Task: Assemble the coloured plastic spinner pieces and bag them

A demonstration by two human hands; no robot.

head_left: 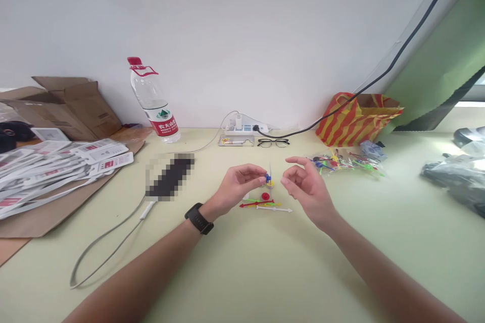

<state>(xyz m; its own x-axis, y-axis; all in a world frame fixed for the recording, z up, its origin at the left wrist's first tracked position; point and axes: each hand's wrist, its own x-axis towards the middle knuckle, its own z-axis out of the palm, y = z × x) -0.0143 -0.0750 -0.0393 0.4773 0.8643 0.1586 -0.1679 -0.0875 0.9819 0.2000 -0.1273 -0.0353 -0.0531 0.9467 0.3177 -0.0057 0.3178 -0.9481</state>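
My left hand [238,185] pinches a small plastic toy piece [269,178] with a blue hub and yellow part and a thin white stick pointing up. My right hand [303,184] hovers just to the right of it with fingers curled and apart, holding nothing. On the table below lie a red round cap [265,196], a red arrow stick [254,204], a white arrow stick [275,208] and green and yellow pieces beside them.
A clear bag of colourful plastic pieces [346,161] lies at the right, a striped red-yellow bag [354,118] behind it. Glasses [273,143], a power strip [246,128], a water bottle [153,101], a dark phone with cable [170,177], cardboard boxes and stacked cards [56,166] stand left.
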